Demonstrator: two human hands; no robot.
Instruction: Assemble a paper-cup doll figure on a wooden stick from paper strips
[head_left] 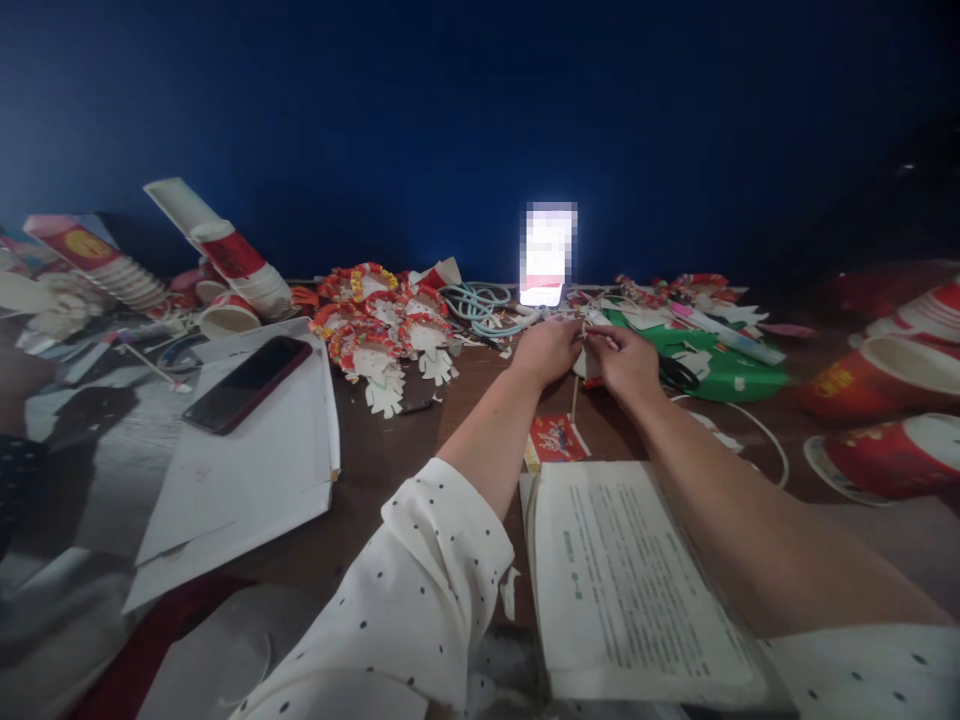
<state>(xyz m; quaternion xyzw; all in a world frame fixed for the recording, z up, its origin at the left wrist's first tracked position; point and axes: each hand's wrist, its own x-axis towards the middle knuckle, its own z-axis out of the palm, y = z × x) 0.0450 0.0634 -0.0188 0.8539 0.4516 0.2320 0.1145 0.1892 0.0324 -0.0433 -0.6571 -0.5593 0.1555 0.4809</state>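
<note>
Both hands meet over the brown table (405, 440), just in front of a lit phone (551, 255). My left hand (549, 350) is closed, with thumb and fingertips pinching at a small pale piece too blurred to name. From the other side my right hand (628, 362) pinches at the same spot, its fingers bent. A thin stick (574, 398) shows below the fingertips; whether either hand holds it I cannot tell. Under the hands lies a red printed card (556, 440). Nearer me, between my forearms, an open book (622, 580) rests with printed pages up.
Left of my hands are red paper crafts with white cutouts (382, 330) and a coiled light-blue cable (480, 305). A dark phone (247, 383) lies on white paper (247, 480). Paper cups (247, 270) lean at left; a red cup (885, 375) and a green sheet (720, 365) are right.
</note>
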